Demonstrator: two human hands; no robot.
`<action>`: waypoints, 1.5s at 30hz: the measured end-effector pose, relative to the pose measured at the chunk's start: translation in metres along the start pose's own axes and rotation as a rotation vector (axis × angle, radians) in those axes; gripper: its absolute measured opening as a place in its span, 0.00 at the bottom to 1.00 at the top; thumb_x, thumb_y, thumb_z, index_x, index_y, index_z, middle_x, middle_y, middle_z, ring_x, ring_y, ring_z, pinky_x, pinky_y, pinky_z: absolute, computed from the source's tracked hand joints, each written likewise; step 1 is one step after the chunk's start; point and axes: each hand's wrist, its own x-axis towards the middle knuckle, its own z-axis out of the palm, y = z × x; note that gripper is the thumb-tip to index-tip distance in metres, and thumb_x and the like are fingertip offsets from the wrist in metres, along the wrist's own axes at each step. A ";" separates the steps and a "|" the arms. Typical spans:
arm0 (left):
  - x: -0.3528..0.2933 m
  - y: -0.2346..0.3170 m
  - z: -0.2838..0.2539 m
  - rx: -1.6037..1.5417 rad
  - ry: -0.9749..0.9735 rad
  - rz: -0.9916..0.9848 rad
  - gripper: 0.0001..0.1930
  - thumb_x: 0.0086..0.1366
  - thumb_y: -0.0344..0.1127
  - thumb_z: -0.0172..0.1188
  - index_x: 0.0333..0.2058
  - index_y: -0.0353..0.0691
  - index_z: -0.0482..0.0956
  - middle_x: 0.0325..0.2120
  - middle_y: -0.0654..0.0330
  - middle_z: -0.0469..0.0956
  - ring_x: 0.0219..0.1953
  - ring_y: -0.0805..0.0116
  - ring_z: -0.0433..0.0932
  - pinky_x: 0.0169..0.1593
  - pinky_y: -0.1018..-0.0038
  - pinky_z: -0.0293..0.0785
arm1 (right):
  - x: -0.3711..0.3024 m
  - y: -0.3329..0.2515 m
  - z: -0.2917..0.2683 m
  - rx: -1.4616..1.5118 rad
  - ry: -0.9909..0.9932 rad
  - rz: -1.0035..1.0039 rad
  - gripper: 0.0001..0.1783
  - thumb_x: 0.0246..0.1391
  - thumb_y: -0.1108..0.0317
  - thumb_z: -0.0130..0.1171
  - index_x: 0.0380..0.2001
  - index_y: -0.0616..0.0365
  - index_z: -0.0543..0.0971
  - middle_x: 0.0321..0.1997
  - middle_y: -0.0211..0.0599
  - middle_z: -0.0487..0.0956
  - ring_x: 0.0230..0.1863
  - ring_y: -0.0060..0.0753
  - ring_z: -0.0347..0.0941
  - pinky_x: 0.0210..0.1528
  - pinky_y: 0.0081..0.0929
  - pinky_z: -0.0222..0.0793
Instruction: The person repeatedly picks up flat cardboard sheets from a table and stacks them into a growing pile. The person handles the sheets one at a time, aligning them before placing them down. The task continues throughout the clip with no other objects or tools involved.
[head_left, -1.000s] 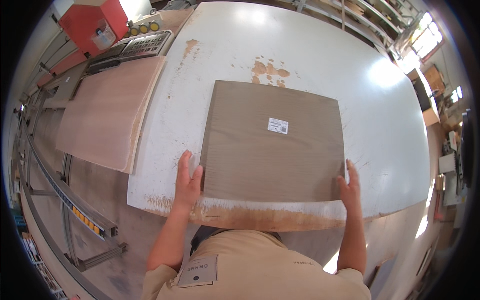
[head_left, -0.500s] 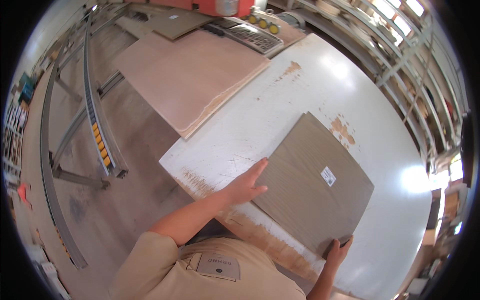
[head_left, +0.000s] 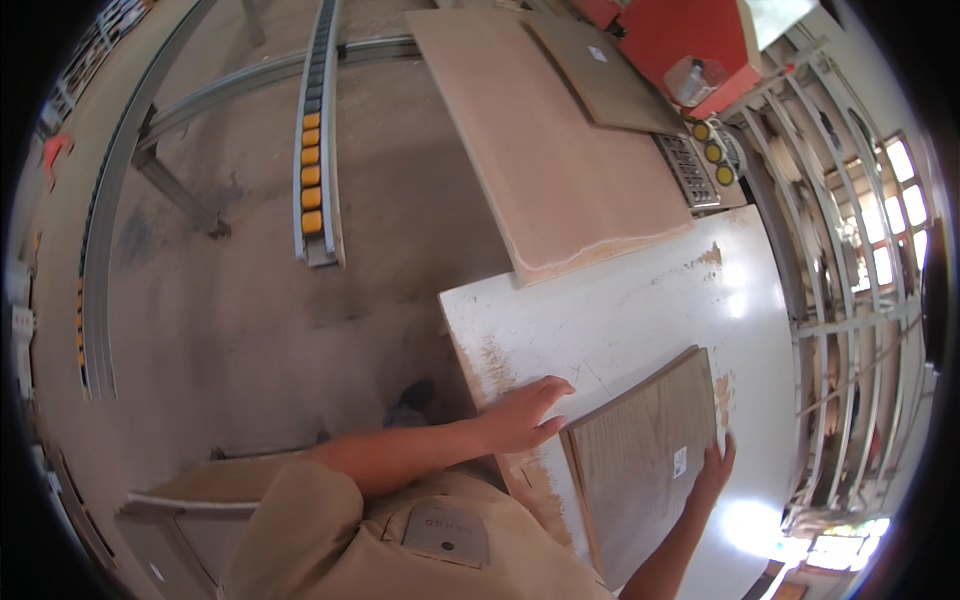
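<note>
A brown wood-grain panel (head_left: 640, 450) with a small white label (head_left: 680, 462) lies on the white tabletop (head_left: 620, 330) right in front of me. Its doubled edge looks like a second board beneath it. My left hand (head_left: 528, 415) hovers just off the panel's left corner, thumb and fingers apart, holding nothing. At the opposite edge, beside the label, is my right hand (head_left: 712, 468) with its fingers stretched along the side. Whether it touches the panel is hard to see.
A large pinkish board (head_left: 560, 150) overlaps the table's far end, bearing another brown panel (head_left: 605, 75). Beyond stand a red machine (head_left: 690, 45) and yellow round parts (head_left: 712, 152). A roller rail (head_left: 312, 170) runs at left; metal racks (head_left: 850, 320) line the right.
The view has swung left, so table and panel appear lower right. My left hand has come off the panel's edge. My right hand has moved from the near corner up the right side.
</note>
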 end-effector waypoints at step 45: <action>-0.001 -0.072 -0.040 0.188 0.200 0.321 0.18 0.66 0.48 0.50 0.38 0.36 0.73 0.33 0.50 0.76 0.40 0.49 0.75 0.42 0.56 0.73 | 0.151 -0.071 0.259 1.213 -0.322 0.392 0.32 0.50 0.73 0.64 0.57 0.69 0.65 0.57 0.47 0.72 0.58 0.44 0.69 0.62 0.37 0.68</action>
